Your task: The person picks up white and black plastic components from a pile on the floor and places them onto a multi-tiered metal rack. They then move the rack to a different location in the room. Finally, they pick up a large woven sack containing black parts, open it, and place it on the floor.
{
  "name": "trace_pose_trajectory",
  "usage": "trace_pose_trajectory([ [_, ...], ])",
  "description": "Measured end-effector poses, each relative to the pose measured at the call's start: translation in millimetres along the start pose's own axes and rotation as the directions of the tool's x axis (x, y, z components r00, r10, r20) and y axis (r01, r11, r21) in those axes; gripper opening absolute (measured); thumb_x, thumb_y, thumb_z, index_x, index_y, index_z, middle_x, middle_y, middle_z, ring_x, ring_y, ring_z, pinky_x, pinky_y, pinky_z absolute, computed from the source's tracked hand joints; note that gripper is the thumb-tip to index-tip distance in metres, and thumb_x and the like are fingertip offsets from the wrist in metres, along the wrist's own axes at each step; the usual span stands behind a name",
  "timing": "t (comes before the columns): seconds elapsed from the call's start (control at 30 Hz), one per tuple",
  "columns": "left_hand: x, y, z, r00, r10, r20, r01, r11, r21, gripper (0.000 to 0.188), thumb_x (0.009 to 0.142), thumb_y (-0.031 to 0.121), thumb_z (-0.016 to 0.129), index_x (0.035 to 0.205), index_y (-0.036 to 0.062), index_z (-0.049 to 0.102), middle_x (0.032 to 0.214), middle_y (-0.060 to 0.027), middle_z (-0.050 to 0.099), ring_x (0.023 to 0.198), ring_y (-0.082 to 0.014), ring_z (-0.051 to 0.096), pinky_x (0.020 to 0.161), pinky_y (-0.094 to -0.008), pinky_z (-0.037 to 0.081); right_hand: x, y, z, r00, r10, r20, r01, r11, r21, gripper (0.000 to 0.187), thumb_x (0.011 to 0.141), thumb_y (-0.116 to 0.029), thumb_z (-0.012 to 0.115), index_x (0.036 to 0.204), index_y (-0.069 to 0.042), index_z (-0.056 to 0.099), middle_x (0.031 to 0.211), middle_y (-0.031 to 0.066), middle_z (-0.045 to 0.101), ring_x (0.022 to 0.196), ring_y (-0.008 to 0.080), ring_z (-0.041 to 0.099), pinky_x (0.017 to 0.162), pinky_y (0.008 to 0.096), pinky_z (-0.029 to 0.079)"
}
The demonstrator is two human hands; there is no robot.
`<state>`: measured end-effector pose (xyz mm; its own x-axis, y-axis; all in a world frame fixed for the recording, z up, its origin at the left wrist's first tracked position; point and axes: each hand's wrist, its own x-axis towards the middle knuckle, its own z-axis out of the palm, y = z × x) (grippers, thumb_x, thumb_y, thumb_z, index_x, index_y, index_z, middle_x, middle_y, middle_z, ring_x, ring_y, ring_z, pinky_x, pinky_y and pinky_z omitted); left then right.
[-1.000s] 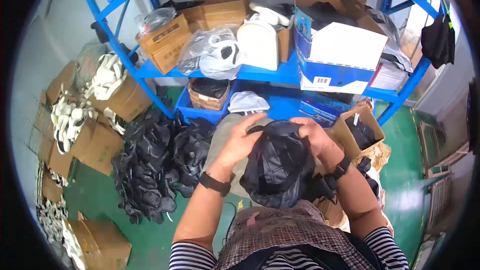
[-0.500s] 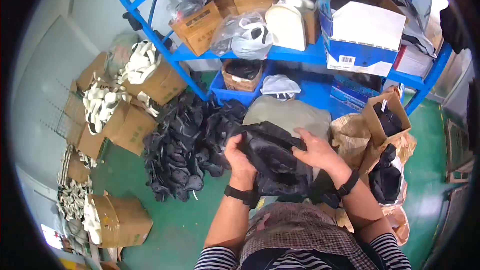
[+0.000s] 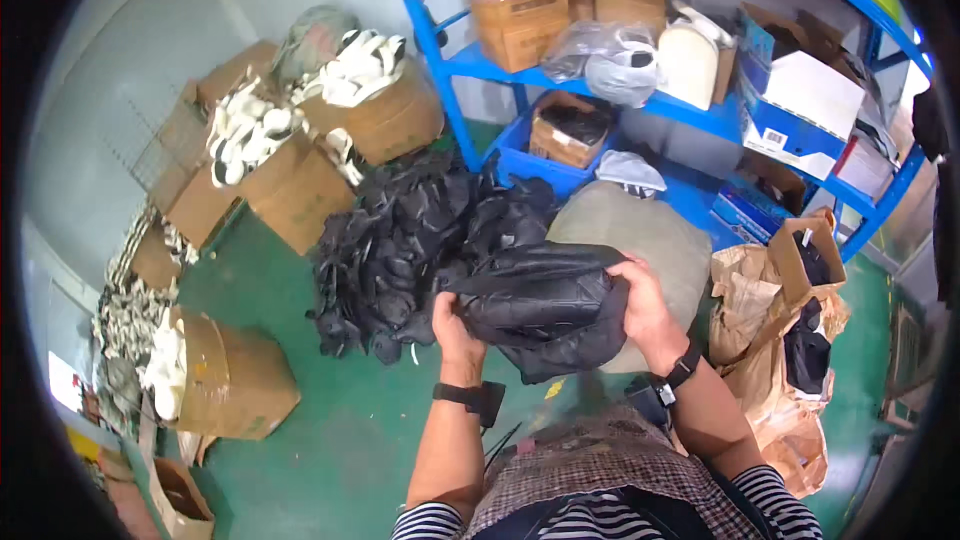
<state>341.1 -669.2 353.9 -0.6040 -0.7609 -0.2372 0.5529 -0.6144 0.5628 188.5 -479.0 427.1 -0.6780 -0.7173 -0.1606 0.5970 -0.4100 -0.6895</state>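
Between my two hands is a bundle of soft black pieces (image 3: 540,300), folded, shiny and ridged across its top, with a flap hanging below. My left hand (image 3: 458,332) grips its left end, thumb on top. At the right end my right hand (image 3: 645,302) grips it, also with the thumb on top; the fingers beneath are hidden. Just beyond and left of the bundle, a big heap of similar black pieces (image 3: 390,240) lies on the floor. Behind it sits a bulging grey-beige sack (image 3: 660,230).
Cardboard boxes (image 3: 300,190) of white curved pieces stand along the left wall, another carton (image 3: 240,375) nearer me. A blue shelf rack (image 3: 700,115) holds boxes and plastic bags. Below is a blue crate (image 3: 535,168). Brown paper bags (image 3: 745,300) stand at right on the green floor.
My view has swung left, so the shelf sits farther right. My right hand has moved from the bundle's top to its right end, and the bundle is turned flatter and wider.
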Motion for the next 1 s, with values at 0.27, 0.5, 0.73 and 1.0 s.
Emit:
trace_pose_trajectory([
  [0.27, -36, 121, -97, 0.999, 0.01, 0.038, -0.034, 0.705, 0.709, 0.033, 0.077, 0.012, 0.051, 0.105, -0.0019, 0.06, 0.096, -0.0059, 0.062, 0.085, -0.0155, 0.055, 0.075, -0.0269, 0.041, -5, 78, 23, 0.916, 0.101, 0.389, 0.375, 0.137, -0.917, 0.041, 0.072, -0.007, 0.053, 0.114, -0.007, 0.054, 0.099, 0.0205, 0.059, 0.095, 0.0314, 0.058, 0.081, 0.0371, 0.045],
  [0.5, -81, 122, -170, 0.952, 0.168, -0.254, -0.06, 0.921, 0.386, 0.027, 0.07, 0.001, 0.042, 0.093, 0.0011, 0.057, 0.086, -0.0074, 0.057, 0.081, -0.0216, 0.056, 0.072, -0.0306, 0.047, -39, 230, -4, 0.667, 0.67, 0.325, 0.354, 0.098, -0.93, 0.053, 0.082, -0.027, 0.055, 0.121, 0.006, 0.041, 0.104, 0.0282, 0.055, 0.094, 0.0401, 0.055, 0.08, 0.043, 0.045],
  [0.73, -112, 115, -260, 0.945, 0.076, -0.318, -0.036, 0.991, 0.13, 0.025, 0.055, 0.003, 0.042, 0.078, 0.0026, 0.053, 0.071, -0.0069, 0.051, 0.068, -0.0227, 0.053, 0.064, -0.0339, 0.048, -5, 210, -37, 0.58, 0.811, 0.074, -0.446, 0.392, -0.805, 0.061, 0.082, -0.047, 0.057, 0.122, -0.002, 0.046, 0.099, 0.0104, 0.057, 0.078, 0.0195, 0.059, 0.065, 0.0307, 0.05],
  [1.0, -107, 84, -367, 0.647, 0.083, -0.758, 0.173, 0.952, 0.252, 0.008, 0.069, 0.011, 0.047, 0.069, 0.0057, 0.053, 0.067, -0.0037, 0.051, 0.064, -0.0179, 0.05, 0.06, -0.0297, 0.042, 148, 291, -172, 0.733, 0.41, -0.543, -0.677, 0.52, -0.522, 0.04, 0.079, -0.025, 0.065, 0.111, -0.005, 0.053, 0.093, 0.0081, 0.057, 0.073, 0.0175, 0.058, 0.06, 0.0314, 0.051],
])
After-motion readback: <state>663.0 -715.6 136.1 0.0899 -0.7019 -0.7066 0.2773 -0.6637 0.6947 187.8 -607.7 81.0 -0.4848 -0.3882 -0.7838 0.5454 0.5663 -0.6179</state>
